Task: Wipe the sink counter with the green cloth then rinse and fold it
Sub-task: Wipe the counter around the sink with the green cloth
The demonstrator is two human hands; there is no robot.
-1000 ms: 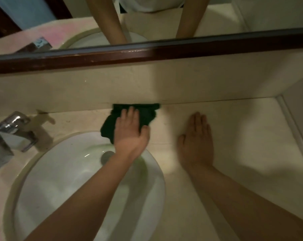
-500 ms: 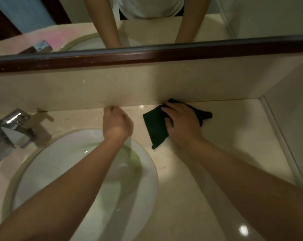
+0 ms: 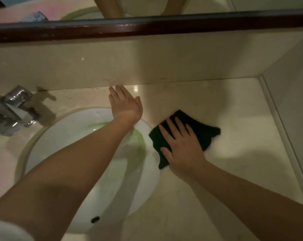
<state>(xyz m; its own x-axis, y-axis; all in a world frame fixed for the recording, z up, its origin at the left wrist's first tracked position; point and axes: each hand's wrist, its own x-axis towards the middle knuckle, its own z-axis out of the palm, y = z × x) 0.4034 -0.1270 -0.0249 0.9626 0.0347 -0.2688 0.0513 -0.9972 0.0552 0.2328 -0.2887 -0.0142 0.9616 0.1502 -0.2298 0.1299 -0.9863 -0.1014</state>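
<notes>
The dark green cloth (image 3: pixel 202 130) lies flat on the beige sink counter (image 3: pixel 216 105), just right of the white basin (image 3: pixel 81 129). My right hand (image 3: pixel 180 146) presses down on the cloth with its fingers spread; the cloth's near left corner hangs over the basin's rim. My left hand (image 3: pixel 125 103) rests flat and open on the counter behind the basin, fingertips close to the backsplash, holding nothing.
A chrome faucet (image 3: pixel 13 108) stands at the left of the basin. A beige backsplash (image 3: pixel 147 61) runs along the back under a dark wooden mirror frame (image 3: pixel 147 26). A side wall (image 3: pixel 293 101) bounds the counter on the right.
The cloth passed from my left hand to my right hand, which slid it from the backsplash toward me, beside the basin. My left hand opened flat on the counter.
</notes>
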